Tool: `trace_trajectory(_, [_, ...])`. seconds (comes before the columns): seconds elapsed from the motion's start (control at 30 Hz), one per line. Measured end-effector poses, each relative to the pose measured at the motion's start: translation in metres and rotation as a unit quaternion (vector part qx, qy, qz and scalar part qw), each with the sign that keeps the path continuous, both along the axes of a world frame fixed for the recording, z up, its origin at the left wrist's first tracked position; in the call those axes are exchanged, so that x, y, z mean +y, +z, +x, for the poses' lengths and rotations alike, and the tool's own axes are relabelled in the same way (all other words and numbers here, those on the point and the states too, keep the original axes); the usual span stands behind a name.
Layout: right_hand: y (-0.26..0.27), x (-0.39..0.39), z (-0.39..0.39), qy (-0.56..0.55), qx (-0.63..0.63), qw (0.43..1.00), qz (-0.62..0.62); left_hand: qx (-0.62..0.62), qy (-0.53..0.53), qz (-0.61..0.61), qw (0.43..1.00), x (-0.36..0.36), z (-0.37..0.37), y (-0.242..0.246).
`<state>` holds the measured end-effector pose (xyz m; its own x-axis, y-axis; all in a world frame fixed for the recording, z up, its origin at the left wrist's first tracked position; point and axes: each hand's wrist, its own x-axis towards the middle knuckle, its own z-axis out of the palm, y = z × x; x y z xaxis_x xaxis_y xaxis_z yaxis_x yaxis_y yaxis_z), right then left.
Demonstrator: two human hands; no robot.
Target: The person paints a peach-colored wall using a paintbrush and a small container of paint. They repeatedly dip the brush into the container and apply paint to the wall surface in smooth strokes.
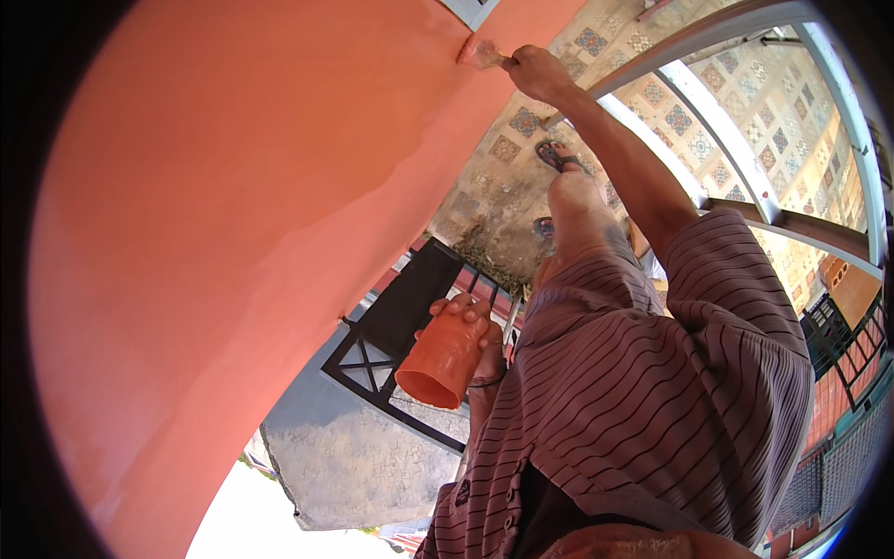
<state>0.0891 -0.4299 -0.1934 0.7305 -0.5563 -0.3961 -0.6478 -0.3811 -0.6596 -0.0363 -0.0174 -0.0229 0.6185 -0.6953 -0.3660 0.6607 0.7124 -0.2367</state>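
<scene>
My right hand (pixel 539 73) is stretched far forward and grips the handle of a paintbrush (pixel 480 53). The brush's bristles, coated in orange-pink paint, touch the orange wall (pixel 230 182) close to the corner of a pale frame (pixel 473 10). Lower down, beside my torso, my left hand (pixel 482 334) wraps round an orange cylindrical container (pixel 441 356). Its mouth tips toward me, and how much it holds cannot be made out. Patches of darker and lighter orange with uneven edges run across the wall.
A pale curved railing (pixel 723 136) stands to my right above a patterned tile floor (pixel 525 122). Below my left hand is a black metal gate (pixel 412 307), with a grey cracked surface (pixel 370 454) beyond. A hollow brick (pixel 841 276) lies at far right.
</scene>
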Motion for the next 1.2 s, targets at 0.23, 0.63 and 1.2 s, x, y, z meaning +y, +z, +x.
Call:
trace_trajectory(0.23, [0.045,0.009,-0.008,-0.016,-0.094,0.995,-0.032,-0.014,-0.015,-0.024,1.0,0.01,0.002,-0.002])
trace_trajectory(0.63, [0.13,0.016,-0.017,0.008,-0.109,0.994,-0.007,-0.017,-0.032,-0.015,0.999,0.011,0.004,-0.002])
trace_trajectory(1.2, [0.01,0.015,-0.01,-0.03,-0.158,0.984,0.078,-0.022,-0.023,-0.013,0.999,0.001,0.004,0.004])
